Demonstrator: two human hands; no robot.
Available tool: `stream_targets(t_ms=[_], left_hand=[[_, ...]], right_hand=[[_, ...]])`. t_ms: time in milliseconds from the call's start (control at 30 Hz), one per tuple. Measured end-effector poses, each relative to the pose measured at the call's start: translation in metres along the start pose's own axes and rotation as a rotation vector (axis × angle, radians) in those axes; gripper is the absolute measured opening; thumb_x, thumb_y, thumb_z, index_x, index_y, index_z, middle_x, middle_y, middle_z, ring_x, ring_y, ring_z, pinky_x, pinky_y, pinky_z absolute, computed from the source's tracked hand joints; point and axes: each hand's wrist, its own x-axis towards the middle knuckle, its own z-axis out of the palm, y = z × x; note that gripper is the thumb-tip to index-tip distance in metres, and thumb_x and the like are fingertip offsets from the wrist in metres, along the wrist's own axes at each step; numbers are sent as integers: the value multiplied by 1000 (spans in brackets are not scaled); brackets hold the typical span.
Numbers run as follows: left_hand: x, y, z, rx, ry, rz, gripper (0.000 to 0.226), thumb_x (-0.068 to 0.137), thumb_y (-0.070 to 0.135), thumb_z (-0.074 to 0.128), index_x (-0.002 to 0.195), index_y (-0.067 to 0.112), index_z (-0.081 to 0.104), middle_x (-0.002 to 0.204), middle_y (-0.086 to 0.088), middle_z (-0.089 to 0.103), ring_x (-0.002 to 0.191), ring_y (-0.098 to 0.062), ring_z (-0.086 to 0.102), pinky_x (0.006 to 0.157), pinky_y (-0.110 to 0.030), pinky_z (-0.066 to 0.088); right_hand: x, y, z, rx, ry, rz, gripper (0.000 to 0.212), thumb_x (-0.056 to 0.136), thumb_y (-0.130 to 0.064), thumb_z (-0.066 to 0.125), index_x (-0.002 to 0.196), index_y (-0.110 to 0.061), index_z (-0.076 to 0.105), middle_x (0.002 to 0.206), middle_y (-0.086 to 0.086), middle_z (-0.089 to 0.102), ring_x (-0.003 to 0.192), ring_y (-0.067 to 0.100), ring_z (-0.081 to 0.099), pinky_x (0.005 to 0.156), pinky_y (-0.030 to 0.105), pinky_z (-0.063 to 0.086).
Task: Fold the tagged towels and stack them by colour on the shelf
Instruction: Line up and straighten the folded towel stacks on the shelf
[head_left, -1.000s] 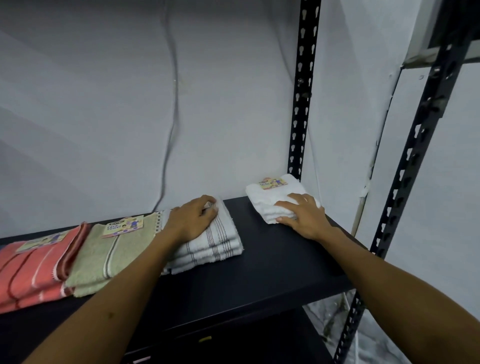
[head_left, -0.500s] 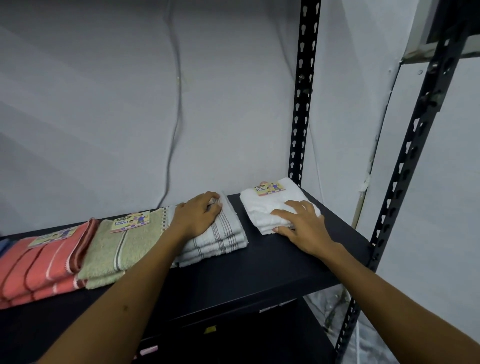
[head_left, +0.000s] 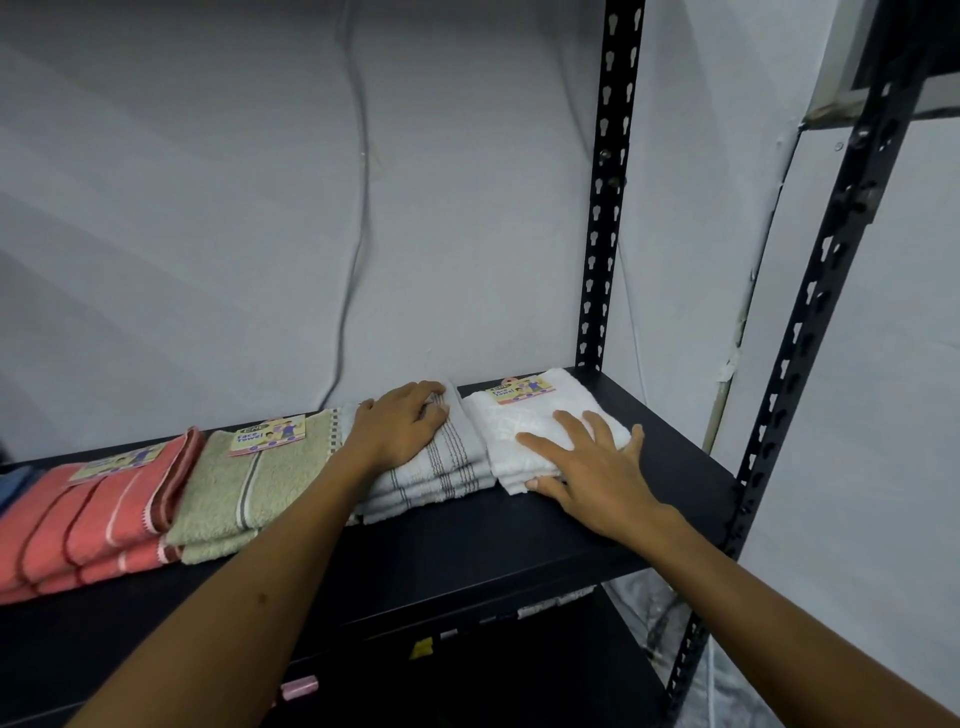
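Observation:
A row of folded towels lies on the black shelf (head_left: 467, 551). From the left come a coral striped stack (head_left: 88, 525), a beige-green stack (head_left: 249, 488) with a paper tag, a white stack with grey stripes (head_left: 447, 467), and a plain white towel (head_left: 524, 426) with a tag at its far edge. My left hand (head_left: 400, 426) rests on the striped white stack, fingers bent over its far edge. My right hand (head_left: 592, 462) lies flat on the plain white towel, fingers spread, thumb along its front edge. The plain white towel touches the striped stack.
A black slotted upright (head_left: 605, 197) stands at the shelf's back right corner, another upright (head_left: 810, 312) at the front right. The grey wall with a hanging cable (head_left: 358, 218) is close behind. A lower shelf level (head_left: 467, 675) is below. A blue cloth edge (head_left: 13, 483) shows at far left.
My right hand has slid the plain white towel leftward until it meets the striped white stack. My left hand has stayed on the striped stack.

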Motion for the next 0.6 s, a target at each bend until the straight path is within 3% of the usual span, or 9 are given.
stream_targets(t_ms=[233,400,500,600], left_hand=[[-1,1,0,20,-11,4,67,86,60,20,142,30,43,145,6,49,131,-19,45,108,-48,28],[0,0,1,25,-13,0,67,87,61,19,142,31,42,146,5,47,133,-20,44,109,-50,28],[1,-1,2,26,-9,3,66,87,60,20,141,31,42,145,5,48,131,-20,45,108,-50,29],[2,-1,2,22,-7,-1,65,86,59,21,140,30,43,145,5,48,130,-20,45,108,-49,28]], right_hand=[[22,5,1,70,-28,5,53,96,-62,38,146,-56,23,161,-1,10,146,31,4,106,65,21],[21,3,-5,64,-79,-16,57,92,-71,35,145,-57,22,160,-4,13,145,29,8,107,66,21],[27,3,-33,81,-102,46,63,85,-81,30,141,-53,37,154,-12,33,143,21,25,107,70,8],[54,-3,-56,290,108,61,56,92,-72,33,132,-42,56,139,-14,54,130,19,48,109,60,21]])
